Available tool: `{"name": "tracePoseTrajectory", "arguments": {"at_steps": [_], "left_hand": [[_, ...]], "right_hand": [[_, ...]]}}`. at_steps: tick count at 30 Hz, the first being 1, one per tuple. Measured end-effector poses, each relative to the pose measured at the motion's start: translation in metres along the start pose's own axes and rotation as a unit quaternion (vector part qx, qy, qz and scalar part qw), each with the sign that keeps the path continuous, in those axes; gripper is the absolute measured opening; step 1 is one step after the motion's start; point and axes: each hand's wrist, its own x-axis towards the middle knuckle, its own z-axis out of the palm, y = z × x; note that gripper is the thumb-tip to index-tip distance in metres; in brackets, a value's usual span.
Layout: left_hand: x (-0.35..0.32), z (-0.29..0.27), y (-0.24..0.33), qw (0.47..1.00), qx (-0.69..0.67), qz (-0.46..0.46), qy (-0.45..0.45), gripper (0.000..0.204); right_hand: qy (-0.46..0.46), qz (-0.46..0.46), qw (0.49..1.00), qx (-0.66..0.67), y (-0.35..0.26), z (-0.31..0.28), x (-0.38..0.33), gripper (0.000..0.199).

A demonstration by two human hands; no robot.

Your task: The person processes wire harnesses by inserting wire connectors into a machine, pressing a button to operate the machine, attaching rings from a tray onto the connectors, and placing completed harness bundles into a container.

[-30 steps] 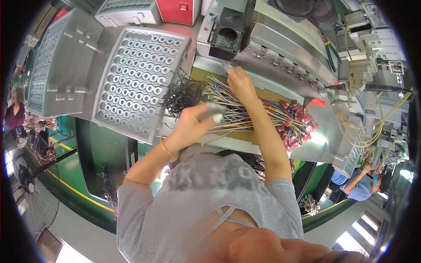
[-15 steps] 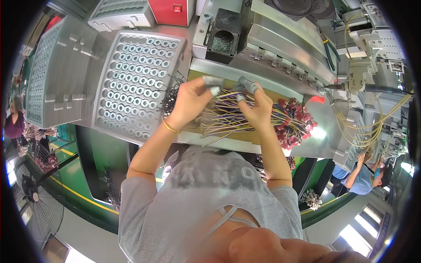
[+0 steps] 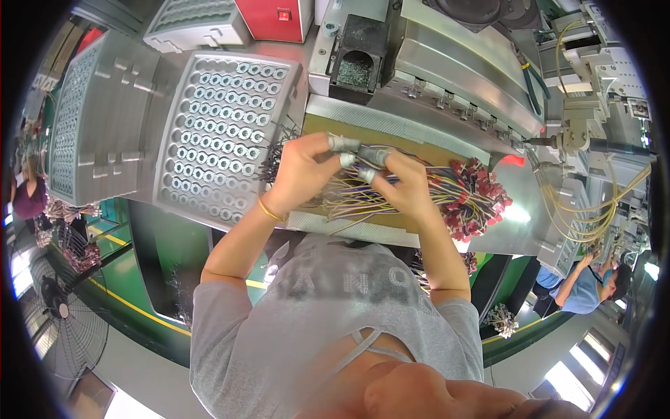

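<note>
My left hand and my right hand meet over a bundle of thin coloured wires lying on a brown board. Both hands wear grey fingertip covers and pinch wires from the bundle between them. The wires end in red connectors fanned out to the right of my right hand. Dark wire ends stick out to the left beside my left hand.
A grey metal tray with rows of round holes lies to the left. Machine housings, a black bin and a red box stand behind. Cabled equipment is at right. Other people work at far left and lower right.
My right hand came back from the far edge of the board to join my left hand. Both hands now grip the wires close together at the bundle's middle.
</note>
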Motion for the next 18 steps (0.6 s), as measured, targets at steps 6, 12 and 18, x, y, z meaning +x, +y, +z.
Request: {"name": "tracePoseTrajectory", "arguments": {"at_steps": [6, 12, 18], "left_hand": [[0.007, -0.013, -0.017, 0.957, -0.275, -0.069, -0.066, 0.029], [0.078, -0.118, -0.124, 0.887, 0.266, -0.041, 0.374, 0.033], [0.108, -0.131, -0.170, 0.686, 0.615, -0.125, 0.369, 0.047]], "right_hand": [[-0.012, -0.075, 0.995, -0.063, 0.001, -0.005, 0.007, 0.015], [0.041, -0.164, 0.967, -0.192, 0.004, -0.022, -0.008, 0.022], [0.060, 0.096, 0.984, 0.134, -0.005, -0.012, -0.020, 0.016]]}}
